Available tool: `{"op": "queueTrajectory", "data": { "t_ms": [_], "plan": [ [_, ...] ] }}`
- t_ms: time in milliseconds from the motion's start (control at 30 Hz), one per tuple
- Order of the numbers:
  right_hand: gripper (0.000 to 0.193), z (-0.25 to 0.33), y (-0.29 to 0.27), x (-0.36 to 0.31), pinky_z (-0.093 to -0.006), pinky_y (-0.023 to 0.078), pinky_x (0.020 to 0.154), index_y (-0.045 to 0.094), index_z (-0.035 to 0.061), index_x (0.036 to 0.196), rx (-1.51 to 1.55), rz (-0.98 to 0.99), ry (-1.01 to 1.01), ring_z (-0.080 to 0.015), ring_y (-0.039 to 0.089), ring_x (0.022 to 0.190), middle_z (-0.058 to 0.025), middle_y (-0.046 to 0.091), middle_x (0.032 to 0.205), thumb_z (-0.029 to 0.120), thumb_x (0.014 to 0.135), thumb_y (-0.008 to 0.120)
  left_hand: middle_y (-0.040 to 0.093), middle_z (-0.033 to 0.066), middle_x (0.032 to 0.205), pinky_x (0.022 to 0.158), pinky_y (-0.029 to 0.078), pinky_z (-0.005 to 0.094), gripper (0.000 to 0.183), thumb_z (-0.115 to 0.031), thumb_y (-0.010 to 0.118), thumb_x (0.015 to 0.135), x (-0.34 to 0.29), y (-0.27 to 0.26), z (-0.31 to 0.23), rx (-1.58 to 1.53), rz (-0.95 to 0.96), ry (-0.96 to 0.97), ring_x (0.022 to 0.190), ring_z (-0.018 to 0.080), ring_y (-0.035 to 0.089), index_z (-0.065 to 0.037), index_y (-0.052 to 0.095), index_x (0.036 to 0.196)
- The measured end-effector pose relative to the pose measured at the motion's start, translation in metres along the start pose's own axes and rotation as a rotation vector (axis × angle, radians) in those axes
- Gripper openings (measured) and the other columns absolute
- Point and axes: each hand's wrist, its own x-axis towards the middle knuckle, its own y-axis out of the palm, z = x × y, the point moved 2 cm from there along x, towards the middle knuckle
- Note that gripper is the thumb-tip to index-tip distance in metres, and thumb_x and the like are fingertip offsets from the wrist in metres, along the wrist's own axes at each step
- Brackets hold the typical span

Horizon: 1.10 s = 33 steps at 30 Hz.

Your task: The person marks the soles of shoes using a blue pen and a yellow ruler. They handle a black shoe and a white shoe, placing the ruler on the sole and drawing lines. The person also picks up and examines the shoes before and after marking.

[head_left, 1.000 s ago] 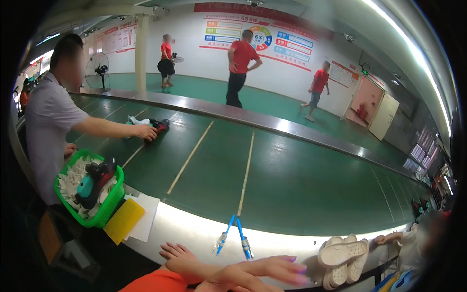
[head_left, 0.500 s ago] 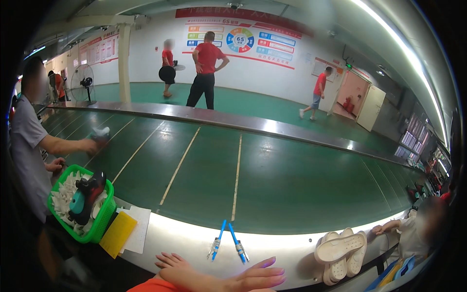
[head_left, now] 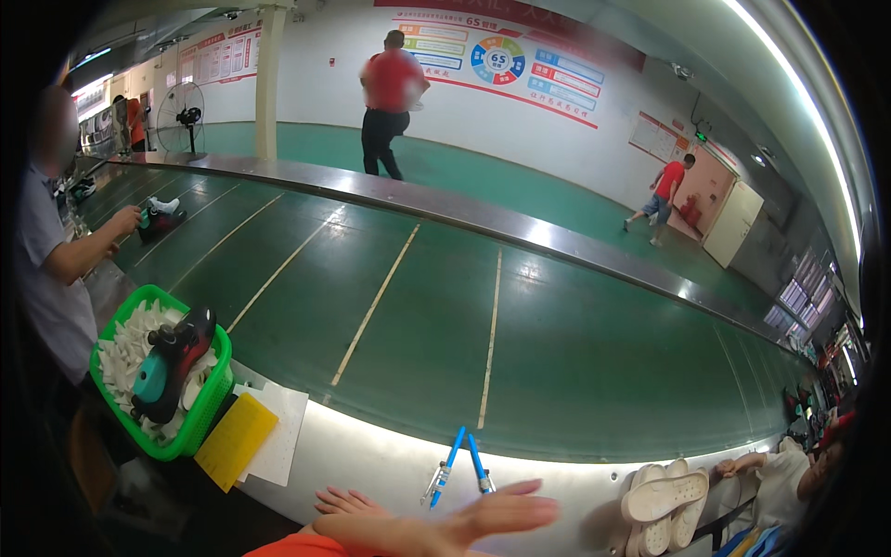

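My forearms cross at the lower edge, by the metal ledge. My left hand [head_left: 506, 513] reaches to the right with its fingers stretched out, slightly blurred, holding nothing. It partly covers the lower end of one of two blue pen-like tools [head_left: 449, 464] with metal clamp fittings; whether it touches that tool I cannot tell. Beyond my left forearm, my right hand [head_left: 351, 506] shows at the left, fingers spread, with nothing in it. Its wrist is hidden. The two tools lean together at their far ends, by the belt's near edge.
A green basket [head_left: 219, 399] of white pieces carries a dark shoe [head_left: 176, 367]. Beside it lie a yellow card [head_left: 238, 441] and white paper [head_left: 283, 432]. Beige soles [head_left: 665, 501] are stacked right. A co-worker [head_left: 60, 251] handles a shoe [head_left: 162, 223] on the green belt [head_left: 575, 362].
The view has shifted and tilted. My left hand now overlaps the right-hand blue tool. The co-worker's shoe has come down onto the belt. People in red beyond it have moved.
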Motion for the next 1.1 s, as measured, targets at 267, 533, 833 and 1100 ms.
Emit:
{"op": "queueTrajectory", "data": {
  "t_ms": [267, 533, 833, 1100],
  "plan": [
    [0.05, -0.006, 0.014, 0.013, -0.0398, 0.017, 0.111, 0.038, 0.0089, 0.133, 0.03, -0.064, 0.021, -0.0238, 0.02, 0.137, -0.0094, 0.026, 0.146, 0.026, 0.086, 0.043, 0.055, 0.0173, 0.088, 0.072, 0.045, 0.0386, 0.054, -0.057, 0.048, 0.084, 0.021, -0.041, -0.002, 0.069, -0.329, -0.307, 0.091, 0.0289, 0.054, -0.005, 0.055, 0.098],
    [0.05, -0.013, 0.015, 0.012, -0.0399, 0.017, 0.11, 0.039, 0.0089, 0.133, 0.099, -0.098, 0.021, -0.0236, 0.021, 0.136, -0.0095, 0.027, 0.145, 0.027, 0.086, 0.043, 0.056, 0.0124, 0.08, 0.072, 0.043, 0.0419, 0.047, -0.05, 0.044, 0.088, -0.006, -0.077, 0.004, -0.029, -0.384, -0.361, 0.091, 0.0294, 0.055, -0.006, 0.055, 0.1],
    [0.051, -0.019, 0.04, 0.004, -0.0399, 0.018, 0.11, 0.039, 0.0089, 0.133, 0.173, -0.094, 0.026, -0.0233, 0.022, 0.136, -0.0096, 0.029, 0.144, 0.028, 0.086, 0.043, 0.056, 0.0132, 0.081, 0.074, 0.042, 0.0427, 0.05, -0.051, 0.043, 0.087, -0.027, -0.106, 0.011, -0.026, -0.469, -0.499, 0.093, 0.0299, 0.054, -0.005, 0.055, 0.099],
    [0.05, -0.017, 0.03, 0.003, -0.0378, 0.017, 0.111, 0.034, 0.0058, 0.137, 0.13, -0.087, 0.084, -0.0192, 0.025, 0.135, -0.0071, 0.03, 0.144, 0.023, 0.089, 0.038, 0.056, 0.0139, 0.082, 0.076, 0.04, 0.0434, 0.052, -0.053, 0.041, 0.086, -0.027, -0.121, 0.011, 0.025, -0.485, -0.549, 0.094, 0.0303, 0.053, -0.004, 0.055, 0.099]
  ]
}}
